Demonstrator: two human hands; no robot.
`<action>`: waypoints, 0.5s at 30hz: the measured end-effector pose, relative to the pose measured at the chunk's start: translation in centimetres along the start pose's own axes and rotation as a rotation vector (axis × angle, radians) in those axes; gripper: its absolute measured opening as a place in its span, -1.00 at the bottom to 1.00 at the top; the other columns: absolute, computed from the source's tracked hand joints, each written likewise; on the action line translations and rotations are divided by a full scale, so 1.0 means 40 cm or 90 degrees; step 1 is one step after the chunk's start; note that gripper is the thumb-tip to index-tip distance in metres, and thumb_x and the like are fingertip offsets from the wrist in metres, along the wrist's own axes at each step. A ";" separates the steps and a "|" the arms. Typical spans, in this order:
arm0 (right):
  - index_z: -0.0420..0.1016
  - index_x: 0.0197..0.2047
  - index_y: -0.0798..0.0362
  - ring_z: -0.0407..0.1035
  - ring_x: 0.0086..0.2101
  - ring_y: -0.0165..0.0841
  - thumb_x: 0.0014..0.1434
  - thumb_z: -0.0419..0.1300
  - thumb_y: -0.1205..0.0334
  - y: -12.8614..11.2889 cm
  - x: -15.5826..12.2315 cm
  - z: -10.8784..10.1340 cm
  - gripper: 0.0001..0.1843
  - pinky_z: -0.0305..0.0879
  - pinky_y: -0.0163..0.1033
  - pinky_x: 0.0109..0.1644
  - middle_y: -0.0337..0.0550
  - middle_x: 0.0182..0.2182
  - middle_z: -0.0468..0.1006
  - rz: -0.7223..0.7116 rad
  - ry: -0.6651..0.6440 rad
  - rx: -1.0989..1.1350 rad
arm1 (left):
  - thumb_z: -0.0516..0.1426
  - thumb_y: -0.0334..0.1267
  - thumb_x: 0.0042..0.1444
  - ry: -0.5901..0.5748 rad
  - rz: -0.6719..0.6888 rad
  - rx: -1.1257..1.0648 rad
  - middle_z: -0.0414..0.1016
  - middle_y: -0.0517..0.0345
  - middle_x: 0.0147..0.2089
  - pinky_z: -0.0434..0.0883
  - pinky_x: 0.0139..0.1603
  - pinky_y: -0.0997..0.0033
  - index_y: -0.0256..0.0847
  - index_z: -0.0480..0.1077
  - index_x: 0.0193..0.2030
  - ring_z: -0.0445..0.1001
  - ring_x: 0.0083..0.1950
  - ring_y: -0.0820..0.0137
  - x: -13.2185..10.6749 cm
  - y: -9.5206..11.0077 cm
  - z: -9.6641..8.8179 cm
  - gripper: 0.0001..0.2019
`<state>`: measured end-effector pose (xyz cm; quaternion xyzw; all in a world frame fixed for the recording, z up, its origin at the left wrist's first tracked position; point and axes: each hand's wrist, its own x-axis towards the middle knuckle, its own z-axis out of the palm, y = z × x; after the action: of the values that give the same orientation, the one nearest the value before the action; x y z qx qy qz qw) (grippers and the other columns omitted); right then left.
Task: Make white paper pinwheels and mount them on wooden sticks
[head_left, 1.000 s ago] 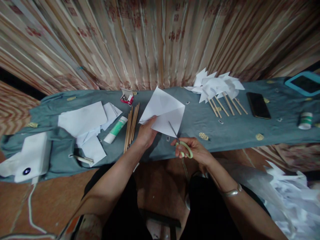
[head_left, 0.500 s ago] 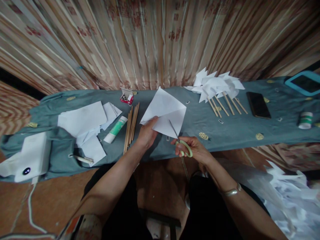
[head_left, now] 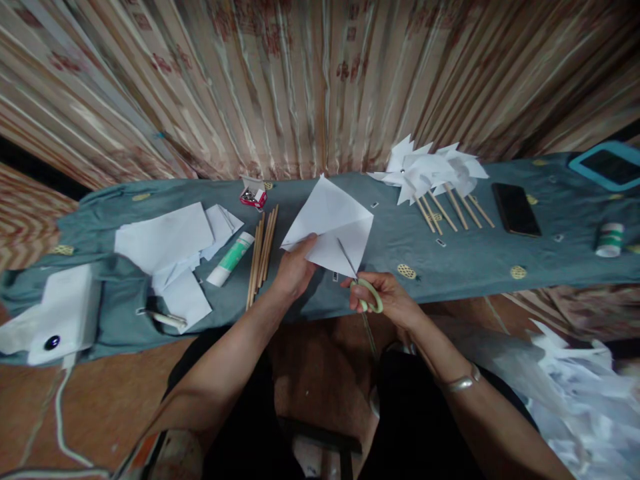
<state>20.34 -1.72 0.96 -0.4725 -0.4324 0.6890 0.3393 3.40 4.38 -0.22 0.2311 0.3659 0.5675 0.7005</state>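
Fingers [head_left: 358,303] of my right hand [head_left: 390,301] are curled shut through the pale green loops of the scissors [head_left: 356,280]. Half a second back this hand sat a touch lower. It has crept up toward the paper square [head_left: 333,220], so the blades lie a little further over its lower edge. The blades show as one thin grey line, and I cannot tell how far they are parted.

My left hand [head_left: 295,270] keeps its pinch on the square's left corner, thumb on top, holding it just above the teal cloth [head_left: 450,260]. The square has drifted slightly to the right. It is plain white, tilted on one corner like a diamond, with fold creases meeting near its middle.

Just left of my left hand lies a bundle of wooden sticks [head_left: 263,248], then a green and white glue stick [head_left: 231,260] and loose white sheets [head_left: 165,237]. A small red box [head_left: 253,195] stands behind the sticks.

Farther right, finished paper pinwheels [head_left: 430,170] rest in a heap on their sticks, with a black phone [head_left: 515,210] beside them. A striped curtain [head_left: 300,80] hangs behind.
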 end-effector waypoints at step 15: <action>0.55 -0.46 0.09 0.28 -0.65 -0.54 -0.21 0.44 -0.21 0.010 0.004 0.000 -0.50 0.20 -0.40 -0.58 -0.28 -0.65 0.49 -0.019 0.009 -0.001 | 0.36 -0.20 -0.18 0.002 -0.015 0.002 0.56 0.11 -0.24 0.39 -0.13 0.34 -0.28 0.48 -0.25 0.48 -0.21 0.34 -0.005 0.000 -0.001 -0.66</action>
<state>20.25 -1.74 0.54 -0.4710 -0.4378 0.6800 0.3523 3.35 4.20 -0.20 0.2269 0.3709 0.5589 0.7061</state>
